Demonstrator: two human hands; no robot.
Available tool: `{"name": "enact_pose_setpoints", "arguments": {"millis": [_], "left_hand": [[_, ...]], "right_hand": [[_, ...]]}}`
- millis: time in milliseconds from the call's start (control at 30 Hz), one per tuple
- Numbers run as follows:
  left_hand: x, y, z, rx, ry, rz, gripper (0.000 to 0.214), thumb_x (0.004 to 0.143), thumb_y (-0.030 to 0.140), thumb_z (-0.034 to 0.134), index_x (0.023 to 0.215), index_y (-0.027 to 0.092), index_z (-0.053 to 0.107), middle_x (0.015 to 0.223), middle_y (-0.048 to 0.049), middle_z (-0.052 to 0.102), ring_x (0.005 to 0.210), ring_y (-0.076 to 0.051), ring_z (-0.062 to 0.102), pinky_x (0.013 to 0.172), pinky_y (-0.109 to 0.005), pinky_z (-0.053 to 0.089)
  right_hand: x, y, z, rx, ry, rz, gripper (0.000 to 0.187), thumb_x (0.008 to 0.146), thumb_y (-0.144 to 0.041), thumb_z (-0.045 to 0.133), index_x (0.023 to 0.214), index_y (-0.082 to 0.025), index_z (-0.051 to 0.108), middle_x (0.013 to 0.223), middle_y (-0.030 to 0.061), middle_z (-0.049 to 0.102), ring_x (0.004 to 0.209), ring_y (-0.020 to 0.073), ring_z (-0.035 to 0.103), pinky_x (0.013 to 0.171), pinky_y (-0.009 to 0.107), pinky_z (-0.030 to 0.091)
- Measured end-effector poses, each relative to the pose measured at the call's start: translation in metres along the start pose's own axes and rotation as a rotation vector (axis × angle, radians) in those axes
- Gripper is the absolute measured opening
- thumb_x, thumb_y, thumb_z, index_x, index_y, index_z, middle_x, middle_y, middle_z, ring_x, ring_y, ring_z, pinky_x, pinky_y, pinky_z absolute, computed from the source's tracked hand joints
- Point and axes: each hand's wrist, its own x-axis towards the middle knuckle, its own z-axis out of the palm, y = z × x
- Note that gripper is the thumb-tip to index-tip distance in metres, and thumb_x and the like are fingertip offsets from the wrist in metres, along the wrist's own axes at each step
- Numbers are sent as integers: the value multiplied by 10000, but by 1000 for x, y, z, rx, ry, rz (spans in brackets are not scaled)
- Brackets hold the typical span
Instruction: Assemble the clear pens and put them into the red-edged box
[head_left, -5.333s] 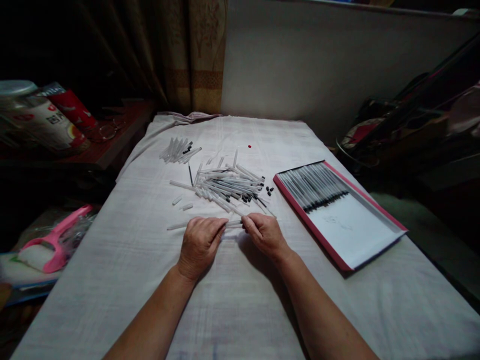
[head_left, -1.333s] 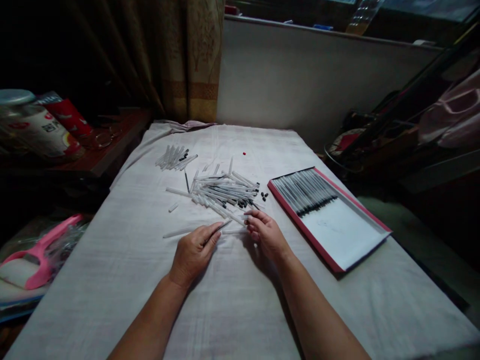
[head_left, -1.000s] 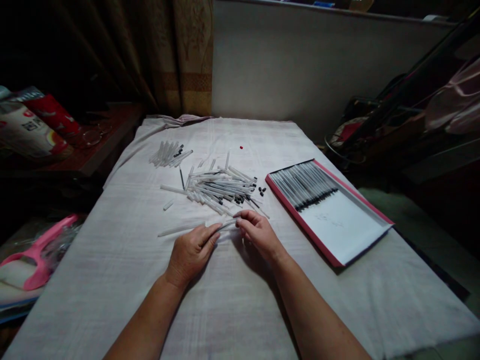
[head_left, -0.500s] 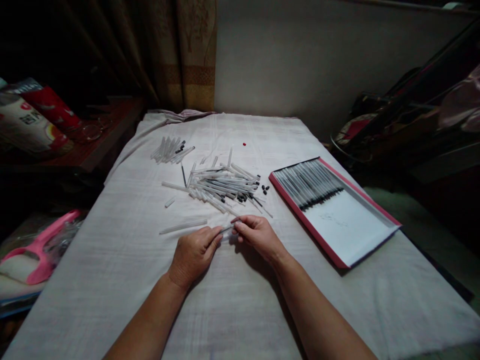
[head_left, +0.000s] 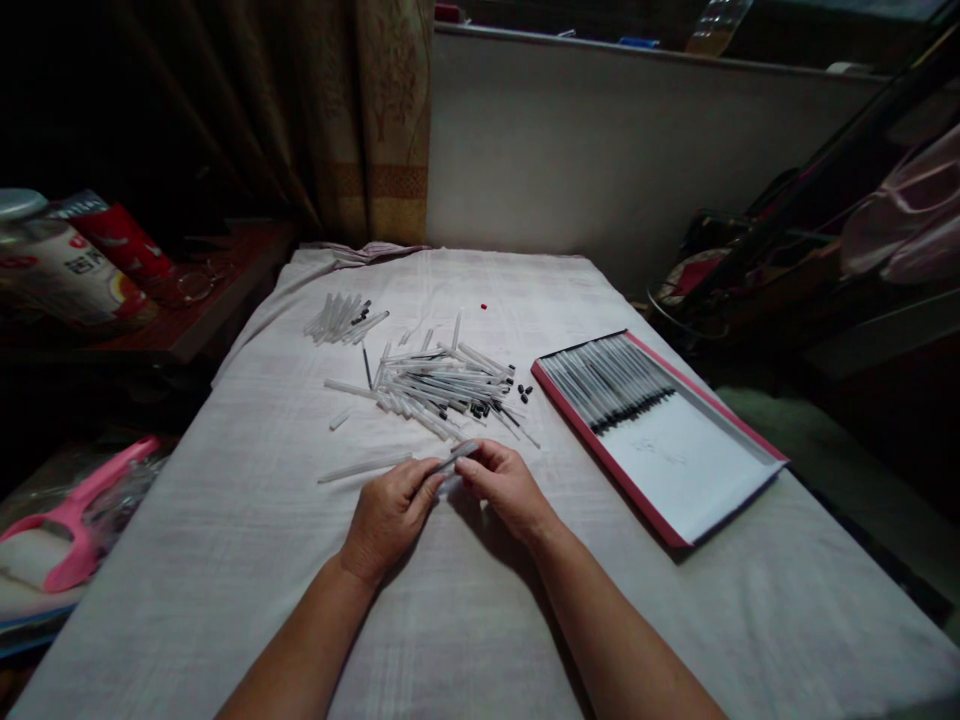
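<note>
My left hand (head_left: 394, 508) pinches a grey, translucent pen (head_left: 454, 457) between thumb and fingers. My right hand (head_left: 504, 483) is closed at the pen's other end, its fingers curled against it; part of the grip is hidden. Just beyond both hands lies a loose heap of clear pen barrels and dark refills (head_left: 442, 380). Small black caps (head_left: 523, 391) are scattered at its right side. One clear tube (head_left: 364, 467) rests left of my hands. To the right, a red-edged box (head_left: 600, 467) holds a row of assembled-looking pens (head_left: 611, 380) with black ends.
A smaller group of clear tubes (head_left: 334, 318) lies far left on the white cloth (head_left: 465, 640). A red cap (head_left: 484, 307) sits near the back. Beyond the left edge are a jar (head_left: 67, 265) and a pink-handled object (head_left: 82, 515). A wall (head_left: 555, 150) stands behind.
The pen's far end now shows above my right fingers, where they covered it before. My hands stay close together. The camera view has tilted slightly upward.
</note>
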Motion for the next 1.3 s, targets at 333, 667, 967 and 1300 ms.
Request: {"name": "enact_pose_setpoints", "arguments": {"millis": [333, 667, 967, 1300], "left_hand": [[-2, -6, 0, 32, 40, -62, 286, 940, 369, 503, 1016, 197, 719, 928, -86, 767, 817, -197, 727, 745, -287, 571], [4, 0, -8, -112, 48, -181, 278, 886, 387, 524, 751, 209, 690, 703, -35, 716, 649, -164, 659, 628, -246, 497], [8, 0, -12, -172, 70, -299, 393, 886, 434, 475, 597, 190, 579, 513, 18, 543, 485, -124, 514, 507, -218, 391], [8, -1, -11, -184, 64, -307, 377, 882, 419, 485, 608, 188, 602, 504, 21, 531, 471, -122, 500, 488, -217, 383]], "right_hand": [[0, -16, -7, -81, 215, -121, 342, 626, -490, 745, 742, -186, 640, 589, -16, 575, 509, 102, 478, 444, 207, 325], [23, -78, -71, -551, 431, -452, 445, 769, -508, 601, 1010, -159, 734, 839, 73, 727, 698, 190, 635, 616, 308, 499], [51, -116, -180, -1679, 616, 20, 383, 862, -433, 545, 1125, -235, 741, 1084, 110, 741, 971, 290, 675, 770, 366, 495], [54, -110, -174, -1851, 475, 120, 439, 928, -458, 422, 1193, -249, 704, 1067, 134, 734, 971, 295, 677, 733, 357, 479]]}}
